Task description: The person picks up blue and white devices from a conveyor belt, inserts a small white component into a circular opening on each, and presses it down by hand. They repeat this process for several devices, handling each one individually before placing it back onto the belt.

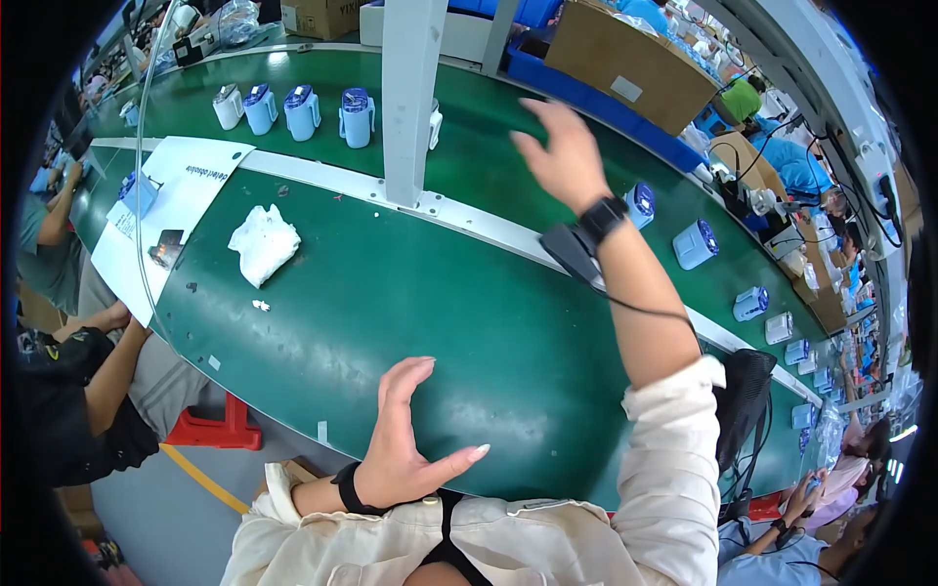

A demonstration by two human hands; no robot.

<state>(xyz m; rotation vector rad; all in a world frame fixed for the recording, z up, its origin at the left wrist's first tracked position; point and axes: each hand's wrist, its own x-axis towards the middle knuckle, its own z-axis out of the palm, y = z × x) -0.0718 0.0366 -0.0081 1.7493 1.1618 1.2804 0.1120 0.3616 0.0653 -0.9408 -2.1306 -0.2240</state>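
My left hand (410, 454) hovers over the near edge of the green worktable (469, 332). Its thumb and fingers are apart, with nothing between them. Farther out, my right hand (565, 161) reaches over the far lane beyond the white rail (489, 232), fingers spread and holding nothing. Just right of its wrist stands a light-blue jug-shaped appliance (640, 203) with a dark-blue top. Another blue one (695, 244) comes after it along the lane. A crumpled white cloth (264, 244) lies left of centre, a small white scrap (261, 306) beside it.
A grey post (403, 107) rises from the rail. Several blue appliances (303, 112) stand left of it. A white sheet (186, 195) lies at the left near a seated person (93, 381). At the right are a black bag (745, 400) and a cable (650, 311) from my wrist.
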